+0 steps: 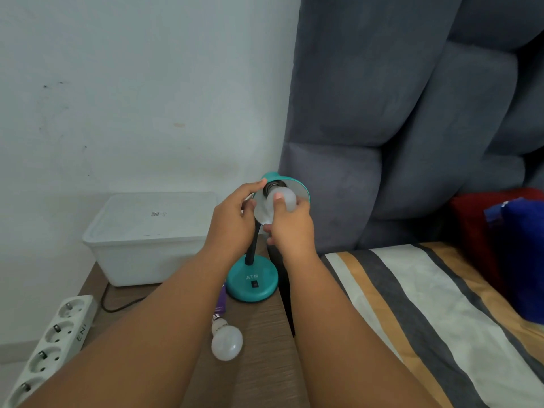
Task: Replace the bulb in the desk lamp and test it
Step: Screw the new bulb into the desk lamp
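The desk lamp (253,282) is teal, with a round base marked "ATN" and a dark rocker switch on top, a black flexible neck, and a teal shade (304,191) with a white inner face tilted toward the camera. It stands at the right edge of the wooden bedside table (265,363), hard against the bed. A frosted white bulb (290,198) sits at the mouth of the black socket inside the shade; whether its thread is fully seated cannot be determined. The right hand (290,228) is closed on this bulb, thumb across its front and fingers wrapped behind. The left hand (232,216) is closed on the shade rim and the neck top, with one fingertip touching the teal cap. The two hands are close together but do not touch. Item count: one lamp; two bulbs, the second bulb (226,340) lying on its side on the table near the lamp base, screw cap pointing away from the camera; one purple carton (221,300), partly hidden by the left forearm; one white lidded plastic bin (147,240) at the back of the table; one white power strip (50,346) with four sockets visible at the left edge. The table has a brown wood-grain surface. The wall behind is white and scuffed. A grey padded headboard (412,113) rises to the right, above a bed cover (426,304) striped grey, cream and ochre.
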